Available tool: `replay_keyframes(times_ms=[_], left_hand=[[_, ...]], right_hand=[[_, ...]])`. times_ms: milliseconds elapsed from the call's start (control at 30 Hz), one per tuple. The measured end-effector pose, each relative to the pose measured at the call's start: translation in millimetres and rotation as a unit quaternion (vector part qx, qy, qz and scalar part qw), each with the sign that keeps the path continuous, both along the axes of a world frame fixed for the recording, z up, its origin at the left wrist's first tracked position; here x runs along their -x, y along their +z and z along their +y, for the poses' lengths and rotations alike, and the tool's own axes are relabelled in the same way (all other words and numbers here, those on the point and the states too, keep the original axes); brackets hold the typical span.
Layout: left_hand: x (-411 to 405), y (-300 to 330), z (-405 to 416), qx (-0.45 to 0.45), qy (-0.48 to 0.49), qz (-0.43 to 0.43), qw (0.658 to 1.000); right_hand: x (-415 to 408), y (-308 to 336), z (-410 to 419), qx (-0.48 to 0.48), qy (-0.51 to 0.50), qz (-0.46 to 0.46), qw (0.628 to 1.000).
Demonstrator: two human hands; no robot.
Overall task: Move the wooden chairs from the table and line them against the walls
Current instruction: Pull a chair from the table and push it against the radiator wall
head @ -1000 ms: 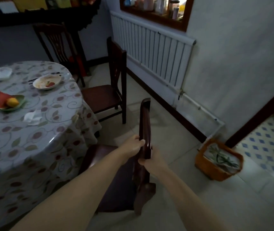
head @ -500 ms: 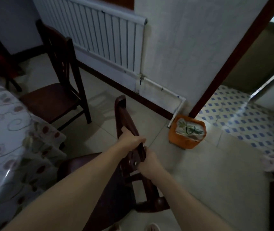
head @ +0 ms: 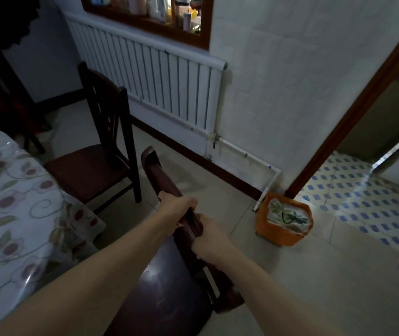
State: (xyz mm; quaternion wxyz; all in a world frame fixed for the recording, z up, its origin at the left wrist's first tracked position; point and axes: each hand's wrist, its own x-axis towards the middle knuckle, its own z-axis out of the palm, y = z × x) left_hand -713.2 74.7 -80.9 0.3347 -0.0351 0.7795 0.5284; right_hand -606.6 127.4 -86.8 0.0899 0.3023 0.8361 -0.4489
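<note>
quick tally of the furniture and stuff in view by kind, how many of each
wooden chairs: 2 clearly in view, the held chair and the chair by the radiator; dark shapes at far left may be another, cannot tell
table: 1
radiator: 1
orange bin: 1
hands on the held chair's top rail: 2, left hand and right hand
total: 7

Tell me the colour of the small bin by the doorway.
Orange bin, with a white leaf-printed liner; head view.
</note>
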Motion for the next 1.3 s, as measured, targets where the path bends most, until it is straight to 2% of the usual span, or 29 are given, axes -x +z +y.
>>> replay_keyframes(times_ms=[233, 467, 700, 800, 1033, 1300], left_hand=[[34, 21, 54, -0.033, 0.032, -0.024, 0.999], [80, 26, 173, -0.047, 0.061, -0.036, 0.996], [128, 30, 295, -0.063, 0.101, -0.019, 0.993], [146, 27, 324, -0.073, 0.124, -0.018, 0.989], [194, 43, 396, -0.113, 0.145, -0.049, 0.982], [260, 40, 471, -0.117, 0.141, -0.110, 0.977]], right_hand=[[32, 36, 69, -0.026, 0.057, 0.005, 0.998], [78, 44, 190, -0.068, 0.087, 0.008, 0.994], [134, 41, 320, -0.065, 0.111, 0.012, 0.992], [154, 45, 350, -0.069, 0.125, 0.008, 0.990], [212, 61, 432, -0.054, 0.135, -0.015, 0.989], [273, 58, 516, -0.083, 0.149, -0.071, 0.983]])
